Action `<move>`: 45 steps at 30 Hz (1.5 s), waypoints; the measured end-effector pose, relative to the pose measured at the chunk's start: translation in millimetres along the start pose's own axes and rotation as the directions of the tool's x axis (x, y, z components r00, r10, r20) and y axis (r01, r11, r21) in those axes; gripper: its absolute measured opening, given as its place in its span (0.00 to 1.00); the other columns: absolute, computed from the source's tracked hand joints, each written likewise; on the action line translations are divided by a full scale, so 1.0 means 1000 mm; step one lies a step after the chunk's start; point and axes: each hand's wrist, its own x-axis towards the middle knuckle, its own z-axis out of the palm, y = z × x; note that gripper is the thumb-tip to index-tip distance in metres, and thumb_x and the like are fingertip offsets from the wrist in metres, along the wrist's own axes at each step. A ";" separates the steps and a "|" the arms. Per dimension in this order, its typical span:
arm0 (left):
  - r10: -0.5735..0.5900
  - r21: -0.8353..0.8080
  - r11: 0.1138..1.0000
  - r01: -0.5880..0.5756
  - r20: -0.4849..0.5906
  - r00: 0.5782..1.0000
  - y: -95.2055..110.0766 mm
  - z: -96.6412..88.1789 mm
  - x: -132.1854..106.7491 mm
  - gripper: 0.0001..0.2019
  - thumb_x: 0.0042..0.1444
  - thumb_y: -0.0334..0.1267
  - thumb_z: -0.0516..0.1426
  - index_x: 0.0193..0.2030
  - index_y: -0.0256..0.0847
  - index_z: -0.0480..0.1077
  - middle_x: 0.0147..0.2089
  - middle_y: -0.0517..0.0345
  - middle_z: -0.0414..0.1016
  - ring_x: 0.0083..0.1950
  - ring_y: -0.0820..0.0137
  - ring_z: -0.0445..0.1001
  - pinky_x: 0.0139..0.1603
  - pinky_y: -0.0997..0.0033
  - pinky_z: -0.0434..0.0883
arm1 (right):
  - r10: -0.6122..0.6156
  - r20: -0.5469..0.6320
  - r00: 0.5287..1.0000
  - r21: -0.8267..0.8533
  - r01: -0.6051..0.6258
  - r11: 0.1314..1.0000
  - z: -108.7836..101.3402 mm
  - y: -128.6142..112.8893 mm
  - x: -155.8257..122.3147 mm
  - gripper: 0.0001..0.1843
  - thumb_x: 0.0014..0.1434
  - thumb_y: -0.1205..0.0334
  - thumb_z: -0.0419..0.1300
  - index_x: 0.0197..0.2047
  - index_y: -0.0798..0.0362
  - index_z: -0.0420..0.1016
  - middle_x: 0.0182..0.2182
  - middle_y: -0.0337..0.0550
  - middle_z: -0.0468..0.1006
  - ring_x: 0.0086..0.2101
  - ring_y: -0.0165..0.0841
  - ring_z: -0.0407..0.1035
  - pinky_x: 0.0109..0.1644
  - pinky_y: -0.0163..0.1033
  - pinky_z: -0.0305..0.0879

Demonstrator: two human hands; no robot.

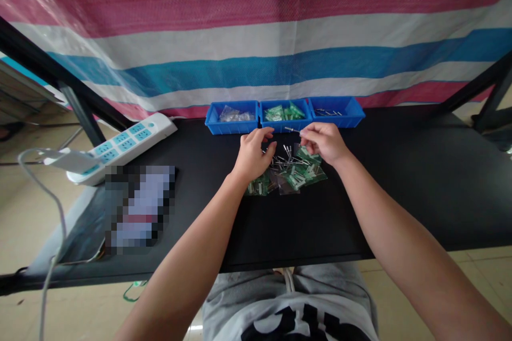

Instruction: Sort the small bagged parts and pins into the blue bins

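My right hand (pixel 323 141) pinches a thin silver metal pin (pixel 292 129), rivet-like in shape, which points left in front of the blue bins. Facing it, my left hand (pixel 255 153) is open over the pile's left side, thumb and fingers apart, with nothing visible between them. Below and between the hands lies a pile of loose silver pins (pixel 288 158), partly on top of small clear-and-green plastic packets (pixel 306 175) with pieces inside. More green packets (pixel 259 186) lie under my left wrist, partly hidden by it.
Three blue bins stand in a row behind: the left bin (pixel 232 128) has clear packets, the middle bin (pixel 286 123) green packets, the right bin (pixel 340 121) loose pins. On the black table (pixel 420 181), a power strip (pixel 128 144) and a blurred-out phone-like object (pixel 146 205) lie left.
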 end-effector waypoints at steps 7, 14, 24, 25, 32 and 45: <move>0.029 0.021 0.999 -0.030 0.046 0.999 -0.001 -0.001 0.000 0.10 0.59 0.35 0.55 0.47 0.41 0.71 0.44 0.54 0.78 0.46 0.66 0.76 0.53 0.62 0.65 | 0.141 -0.514 0.846 0.372 0.072 0.925 -0.033 0.003 0.021 0.10 0.51 0.58 0.62 0.25 0.53 0.68 0.10 0.28 0.60 0.09 0.20 0.48 0.13 0.27 0.41; 0.000 0.032 0.999 -0.003 0.105 0.994 -0.001 -0.001 0.000 0.10 0.59 0.36 0.54 0.46 0.41 0.72 0.43 0.53 0.78 0.46 0.64 0.76 0.53 0.61 0.65 | 0.205 -0.648 0.734 0.396 0.095 0.913 -0.055 0.009 0.028 0.12 0.54 0.54 0.61 0.28 0.50 0.63 0.12 0.26 0.57 0.10 0.20 0.49 0.12 0.26 0.42; -0.017 0.029 0.999 0.013 0.147 0.989 -0.004 0.000 0.000 0.10 0.59 0.36 0.55 0.46 0.40 0.73 0.45 0.52 0.78 0.47 0.63 0.76 0.52 0.60 0.65 | 0.237 -0.610 0.756 0.458 0.093 0.884 -0.057 0.007 0.026 0.07 0.54 0.58 0.57 0.30 0.51 0.66 0.12 0.26 0.56 0.11 0.20 0.49 0.13 0.27 0.42; -0.021 0.032 0.999 0.016 0.156 0.987 -0.004 0.000 0.000 0.10 0.59 0.36 0.55 0.46 0.40 0.73 0.45 0.52 0.78 0.47 0.63 0.75 0.52 0.60 0.65 | 0.239 -0.609 0.757 0.461 0.092 0.883 -0.056 0.006 0.026 0.05 0.53 0.60 0.57 0.29 0.52 0.67 0.12 0.27 0.57 0.11 0.20 0.49 0.13 0.27 0.42; -0.051 0.069 0.997 0.037 0.215 0.975 -0.005 0.000 0.001 0.11 0.59 0.37 0.55 0.46 0.40 0.74 0.47 0.51 0.77 0.48 0.61 0.75 0.51 0.59 0.67 | -0.080 -0.584 0.808 0.053 0.137 0.989 -0.040 0.016 0.024 0.05 0.48 0.61 0.59 0.24 0.52 0.70 0.11 0.30 0.61 0.12 0.24 0.52 0.15 0.30 0.45; -0.109 0.102 0.991 0.086 0.256 0.961 -0.006 0.001 0.002 0.10 0.58 0.36 0.55 0.44 0.40 0.75 0.48 0.50 0.77 0.52 0.59 0.74 0.56 0.55 0.67 | -0.153 0.204 0.967 -0.864 0.251 0.436 -0.024 0.014 0.005 0.13 0.45 0.55 0.66 0.33 0.52 0.71 0.35 0.44 0.71 0.38 0.38 0.68 0.39 0.39 0.61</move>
